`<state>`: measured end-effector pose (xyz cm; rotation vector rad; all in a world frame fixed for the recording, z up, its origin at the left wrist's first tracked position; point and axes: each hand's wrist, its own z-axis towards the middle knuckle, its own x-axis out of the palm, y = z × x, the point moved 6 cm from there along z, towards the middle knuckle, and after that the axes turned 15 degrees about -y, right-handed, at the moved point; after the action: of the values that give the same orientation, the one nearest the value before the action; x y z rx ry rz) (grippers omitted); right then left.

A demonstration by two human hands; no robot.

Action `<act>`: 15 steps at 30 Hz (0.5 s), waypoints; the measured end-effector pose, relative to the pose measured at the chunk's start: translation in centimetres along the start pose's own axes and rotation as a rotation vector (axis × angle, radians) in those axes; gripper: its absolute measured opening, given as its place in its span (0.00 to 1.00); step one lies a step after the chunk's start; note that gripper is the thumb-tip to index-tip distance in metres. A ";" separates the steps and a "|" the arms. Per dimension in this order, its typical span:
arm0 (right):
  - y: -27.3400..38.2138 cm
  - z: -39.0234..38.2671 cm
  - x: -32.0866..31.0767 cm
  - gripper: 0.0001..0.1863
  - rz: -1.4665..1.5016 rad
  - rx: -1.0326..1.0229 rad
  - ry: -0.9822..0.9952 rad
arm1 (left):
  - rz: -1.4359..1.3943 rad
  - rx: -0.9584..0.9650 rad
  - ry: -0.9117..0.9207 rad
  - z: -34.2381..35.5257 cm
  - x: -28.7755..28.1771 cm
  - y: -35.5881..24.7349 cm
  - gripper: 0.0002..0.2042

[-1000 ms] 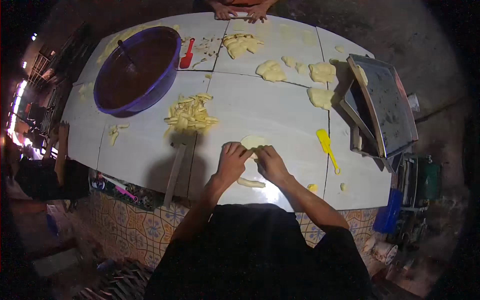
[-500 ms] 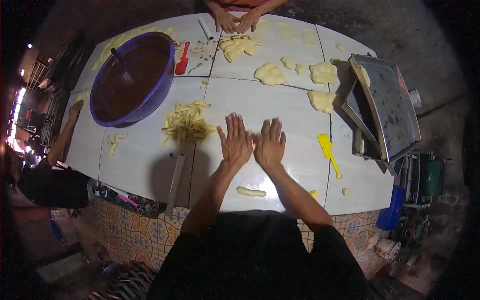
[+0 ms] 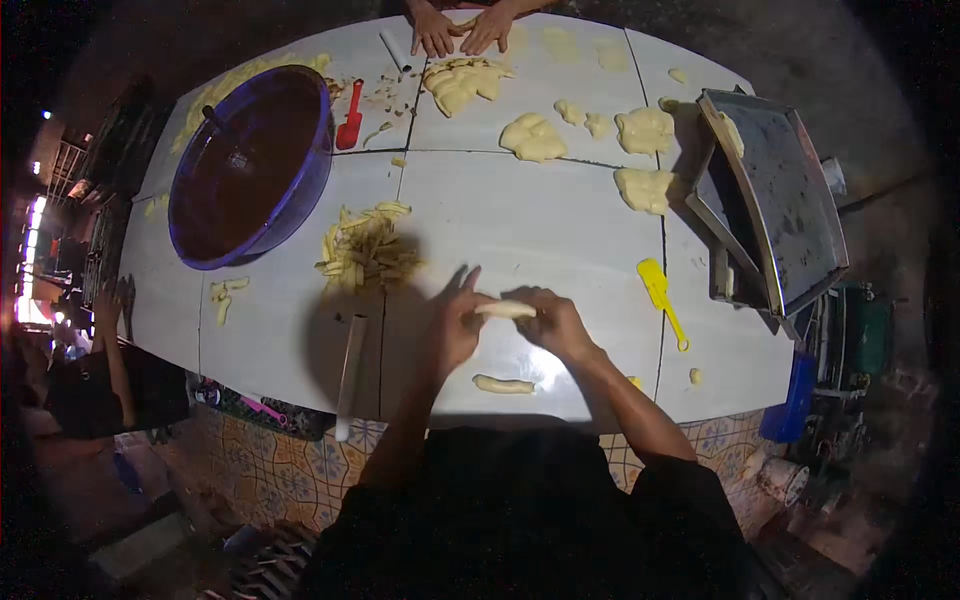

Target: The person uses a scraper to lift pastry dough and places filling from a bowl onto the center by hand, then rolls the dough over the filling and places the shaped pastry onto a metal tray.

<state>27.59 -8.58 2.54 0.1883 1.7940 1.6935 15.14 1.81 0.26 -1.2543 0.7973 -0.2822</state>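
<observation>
Between my two hands is a short pale dough roll, lifted off the white table. My left hand pinches its left end, with some fingers pointing away from me. The right end is gripped by my right hand, its fingers curled over the dough. A second dough roll lies on the table closer to my body. To the left of my hands sits a pile of cut yellowish strips, partly in shadow. A yellow spatula rests to the right.
A large purple basin of brown mixture stands at left, near a red spatula. Flattened dough pieces lie at far right beside stacked metal trays. A rod crosses the near edge. A co-worker's hands work opposite.
My hands were flat on the table with fingers stretched; they have drawn back toward me and now hold the dough roll up by its ends. The person at left has moved their hand off the table.
</observation>
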 end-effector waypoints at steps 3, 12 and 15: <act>0.2 -5.2 -0.2 0.22 -0.028 -0.067 0.295 | 0.019 0.055 0.086 -6.5 -0.3 -1.4 0.21; -0.8 -12.2 1.9 0.31 -0.298 -0.203 0.026 | 0.422 0.280 -0.094 -11.8 0.9 -3.9 0.22; -2.8 -11.3 2.3 0.26 0.022 0.234 0.099 | 0.292 0.216 -0.137 -11.7 0.9 -1.1 0.22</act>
<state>20.59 -17.24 -1.46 0.2291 2.0702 1.5281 8.16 -7.70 -0.14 -0.9300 0.7971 -0.0425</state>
